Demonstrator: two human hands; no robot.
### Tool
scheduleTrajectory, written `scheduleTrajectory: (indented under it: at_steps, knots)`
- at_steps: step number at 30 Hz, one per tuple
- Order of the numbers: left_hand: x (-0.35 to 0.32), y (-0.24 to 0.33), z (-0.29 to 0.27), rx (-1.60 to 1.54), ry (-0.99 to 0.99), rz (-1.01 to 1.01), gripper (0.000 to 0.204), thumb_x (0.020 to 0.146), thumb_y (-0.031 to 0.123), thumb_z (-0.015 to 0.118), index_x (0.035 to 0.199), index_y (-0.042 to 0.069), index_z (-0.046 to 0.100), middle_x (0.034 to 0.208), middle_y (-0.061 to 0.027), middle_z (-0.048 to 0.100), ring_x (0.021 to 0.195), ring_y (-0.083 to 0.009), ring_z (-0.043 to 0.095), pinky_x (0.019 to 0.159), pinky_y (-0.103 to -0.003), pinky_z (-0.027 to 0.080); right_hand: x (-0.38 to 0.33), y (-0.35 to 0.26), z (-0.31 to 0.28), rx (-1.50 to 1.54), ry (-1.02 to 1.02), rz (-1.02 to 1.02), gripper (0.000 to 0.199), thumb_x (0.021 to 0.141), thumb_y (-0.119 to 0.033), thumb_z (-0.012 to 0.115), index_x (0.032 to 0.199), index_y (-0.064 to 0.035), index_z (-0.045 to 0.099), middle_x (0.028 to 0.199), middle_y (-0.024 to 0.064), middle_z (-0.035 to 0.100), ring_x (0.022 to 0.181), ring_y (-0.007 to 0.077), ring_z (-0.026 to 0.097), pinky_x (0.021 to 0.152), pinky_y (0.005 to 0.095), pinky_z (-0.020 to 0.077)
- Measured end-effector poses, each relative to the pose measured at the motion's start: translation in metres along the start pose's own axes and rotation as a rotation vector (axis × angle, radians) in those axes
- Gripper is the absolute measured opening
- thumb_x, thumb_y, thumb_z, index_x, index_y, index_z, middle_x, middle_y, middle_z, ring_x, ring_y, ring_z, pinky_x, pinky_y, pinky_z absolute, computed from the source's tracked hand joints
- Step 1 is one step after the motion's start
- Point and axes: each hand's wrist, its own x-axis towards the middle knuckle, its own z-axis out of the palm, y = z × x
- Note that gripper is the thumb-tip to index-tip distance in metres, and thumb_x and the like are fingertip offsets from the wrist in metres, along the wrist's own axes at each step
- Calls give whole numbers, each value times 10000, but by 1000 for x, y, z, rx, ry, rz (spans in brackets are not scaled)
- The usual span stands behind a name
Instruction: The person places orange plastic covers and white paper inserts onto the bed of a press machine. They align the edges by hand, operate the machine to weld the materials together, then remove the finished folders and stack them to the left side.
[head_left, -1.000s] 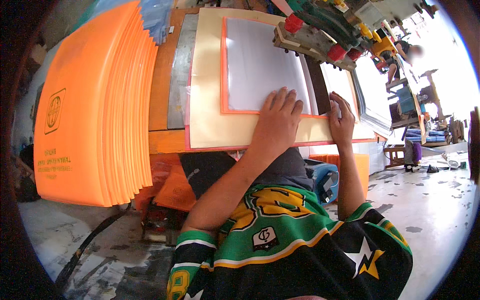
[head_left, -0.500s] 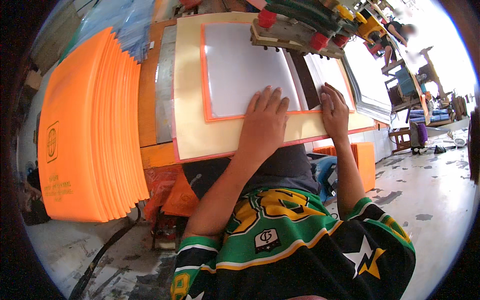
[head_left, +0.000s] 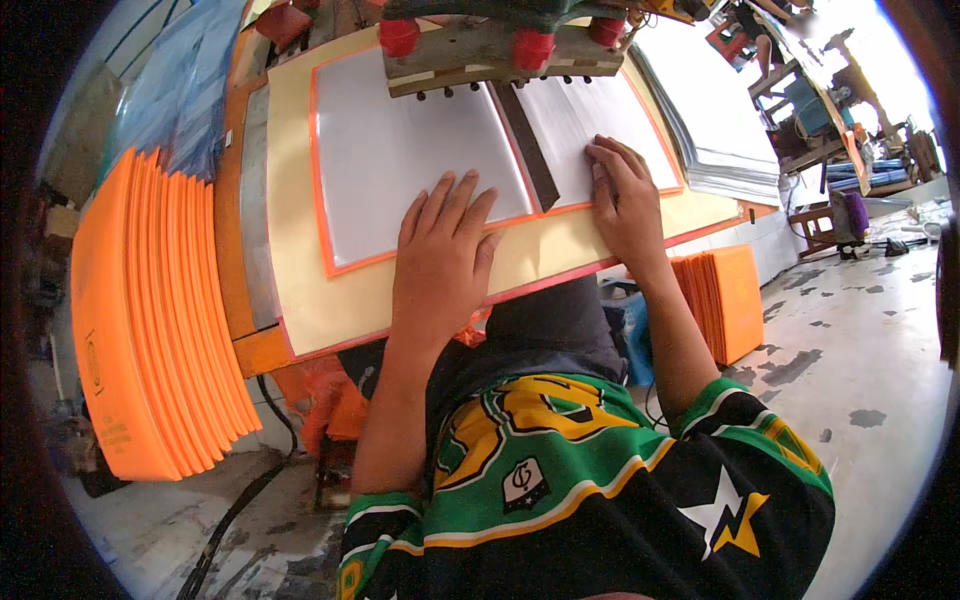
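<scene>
An orange plastic cover (head_left: 322,215) lies spread on a cream board with a red edge (head_left: 295,300). A clear sheet (head_left: 410,150) rests on its left half and another clear sheet (head_left: 560,120) on its right half. Between them runs a dark strip (head_left: 530,160). My left hand (head_left: 445,250) lies flat over the near edge of the left sheet, fingers spread. On the right sheet, to the right of the strip, my right hand (head_left: 628,200) rests with bent fingers close together and nothing visibly in them.
A press head with red knobs (head_left: 535,48) hangs over the far part of the cover. Orange covers (head_left: 165,330) stand stacked at left, beside blue plastic sheets (head_left: 185,90). Clear sheets (head_left: 710,120) are piled at right; more orange covers (head_left: 725,305) sit below the table.
The view has turned, so the table and press appear further left. My left hand has slid a little leftward and nearer, away from the dark strip. My right hand stays on the right sheet.
</scene>
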Motion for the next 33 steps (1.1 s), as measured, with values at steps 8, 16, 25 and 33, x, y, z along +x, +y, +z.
scheduleTrajectory:
  at_steps: [8,16,25,33]
  knots:
    - [3,6,-5,26,7,10,419,981,201,672,1379,75,635,1497,-144,580,1440,-347,487,1219,-513,352,2,6,-3,43,31,-22,275,959,-44,603,1217,-9,690,1347,206,658,1280,401,592,1102,481,470]
    - [-7,-11,-59,-256,177,-181,377,1043,155,638,1398,29,632,1469,-138,624,1372,-275,578,1150,-411,446,-3,7,-17,348,49,102,332,935,-10,614,1261,-23,679,1354,212,652,1258,422,609,1084,478,491]
    - [-37,-64,-95,-235,302,-525,460,1079,266,602,1471,28,569,1498,-143,593,1411,-291,535,1184,-441,407,-1,37,-41,130,258,68,247,992,-50,607,1215,-21,709,1244,212,710,1215,396,648,1052,463,495]
    - [-63,-55,-65,-26,277,-528,535,1058,348,634,1490,44,550,1519,-185,561,1447,-371,489,1195,-502,381,-13,46,-39,26,210,86,252,967,-55,612,1195,-2,705,1267,204,706,1219,398,645,1070,467,490]
